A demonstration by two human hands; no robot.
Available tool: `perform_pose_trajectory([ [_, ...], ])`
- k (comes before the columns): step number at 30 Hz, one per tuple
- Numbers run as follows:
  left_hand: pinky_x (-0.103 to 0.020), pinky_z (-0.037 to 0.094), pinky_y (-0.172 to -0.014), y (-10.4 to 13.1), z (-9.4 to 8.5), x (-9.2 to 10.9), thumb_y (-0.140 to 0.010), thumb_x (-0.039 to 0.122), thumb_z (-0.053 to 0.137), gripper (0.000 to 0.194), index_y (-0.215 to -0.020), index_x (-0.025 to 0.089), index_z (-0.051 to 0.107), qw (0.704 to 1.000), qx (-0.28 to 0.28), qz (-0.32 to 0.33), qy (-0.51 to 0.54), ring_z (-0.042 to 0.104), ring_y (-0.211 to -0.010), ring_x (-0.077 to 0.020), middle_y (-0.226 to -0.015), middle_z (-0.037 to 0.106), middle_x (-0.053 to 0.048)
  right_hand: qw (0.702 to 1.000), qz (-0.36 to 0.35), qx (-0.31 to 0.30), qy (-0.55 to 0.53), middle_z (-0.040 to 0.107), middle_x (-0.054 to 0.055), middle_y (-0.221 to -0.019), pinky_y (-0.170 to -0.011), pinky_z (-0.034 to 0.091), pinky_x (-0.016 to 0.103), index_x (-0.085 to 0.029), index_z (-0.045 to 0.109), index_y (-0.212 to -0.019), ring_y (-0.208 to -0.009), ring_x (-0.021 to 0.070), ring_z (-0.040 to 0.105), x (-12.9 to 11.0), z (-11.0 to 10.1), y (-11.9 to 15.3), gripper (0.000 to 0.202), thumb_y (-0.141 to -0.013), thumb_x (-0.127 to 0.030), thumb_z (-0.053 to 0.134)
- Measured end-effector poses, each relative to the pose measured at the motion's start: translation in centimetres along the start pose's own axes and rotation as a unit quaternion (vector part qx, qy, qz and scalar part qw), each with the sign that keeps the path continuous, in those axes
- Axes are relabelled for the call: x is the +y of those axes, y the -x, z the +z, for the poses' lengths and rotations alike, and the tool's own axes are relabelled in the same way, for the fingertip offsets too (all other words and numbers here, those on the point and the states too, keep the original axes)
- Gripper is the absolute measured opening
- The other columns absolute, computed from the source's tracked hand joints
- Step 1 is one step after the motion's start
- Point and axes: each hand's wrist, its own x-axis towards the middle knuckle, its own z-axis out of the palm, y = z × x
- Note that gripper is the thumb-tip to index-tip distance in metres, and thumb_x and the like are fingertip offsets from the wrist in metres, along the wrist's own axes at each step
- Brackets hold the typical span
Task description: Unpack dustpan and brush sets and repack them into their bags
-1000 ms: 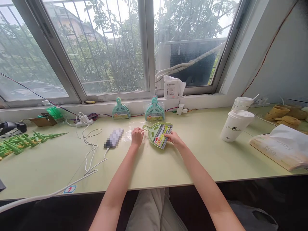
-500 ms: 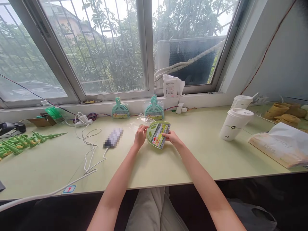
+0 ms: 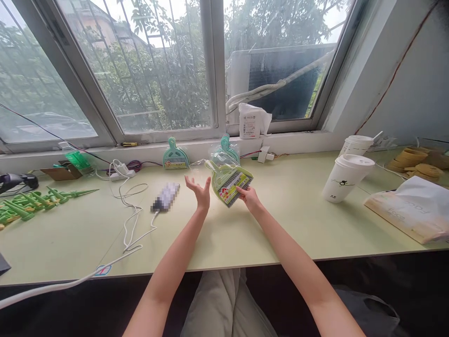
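Observation:
My right hand (image 3: 248,196) grips the lower right edge of a light green mini dustpan and brush set (image 3: 229,185), thumb over its printed label. The set is tilted above the table, its handle pointing up and left. My left hand (image 3: 199,191) is off the set, just to its left, with fingers spread and nothing in them. Clear plastic film shows around the set's handle. Two similar teal dustpan sets stand against the wall behind: one at the left (image 3: 175,157) and one (image 3: 227,150) partly hidden behind the held set.
A phone (image 3: 165,196) with a white cable (image 3: 131,224) lies to the left. Green spiky plastic parts (image 3: 31,203) sit at far left. Paper cups (image 3: 347,178) and a tissue pack (image 3: 410,210) stand at right. A power strip (image 3: 121,173) rests by the wall.
My left hand has let go of the dustpan set and opened beside it. The set has turned in my right hand, its handle swinging upward.

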Motion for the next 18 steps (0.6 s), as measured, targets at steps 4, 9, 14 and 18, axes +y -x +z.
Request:
perform_pose_trajectory([
  [4, -0.044, 0.048, -0.099, -0.6, 0.9, -1.4, -0.085, 0.047, 0.060, 0.061, -0.135, 0.018, 0.044, 0.929, -0.229, -0.179, 0.230, 0.058, -0.120, -0.0288, -0.130, 0.059, -0.015, 1.000, -0.002, 0.000, 0.018, 0.073, 0.010, -0.103, -0.088, 0.060, 0.039, -0.013, 0.067, -0.092, -0.094, 0.0235, 0.070, 0.3, 0.2, 0.1, 0.029, -0.067, -0.021, 0.080],
  [9, -0.044, 0.046, -0.103, 1.4, 2.4, -1.8, -0.078, 0.039, 0.070, 0.047, -0.118, 0.016, 0.059, 0.868, -0.313, -0.221, 0.316, 0.062, -0.114, -0.0275, -0.115, 0.069, -0.010, 0.997, -0.029, 0.070, -0.004, 0.072, 0.008, -0.105, -0.091, 0.059, 0.038, -0.015, 0.064, -0.090, -0.098, 0.0222, 0.069, 0.4, 0.4, 0.3, 0.027, -0.069, -0.022, 0.079],
  [14, -0.044, 0.044, -0.105, 2.0, 2.6, -1.6, -0.080, 0.036, 0.069, 0.042, -0.116, 0.016, 0.060, 0.855, -0.329, -0.233, 0.326, 0.061, -0.115, -0.0267, -0.120, 0.068, -0.010, 0.997, -0.016, 0.071, -0.013, 0.072, 0.008, -0.103, -0.093, 0.058, 0.037, -0.015, 0.063, -0.088, -0.098, 0.0220, 0.070, 0.1, 0.3, 0.2, 0.023, -0.070, -0.018, 0.077],
  [18, -0.044, 0.047, -0.102, 1.8, 2.2, -1.8, -0.080, 0.037, 0.070, 0.045, -0.119, 0.017, 0.059, 0.848, -0.364, -0.233, 0.306, 0.062, -0.114, -0.0274, -0.119, 0.068, -0.011, 0.998, -0.015, 0.066, -0.002, 0.073, 0.009, -0.100, -0.093, 0.058, 0.038, -0.014, 0.063, -0.087, -0.099, 0.0234, 0.069, -0.3, 0.4, 0.4, 0.025, -0.069, -0.019, 0.078],
])
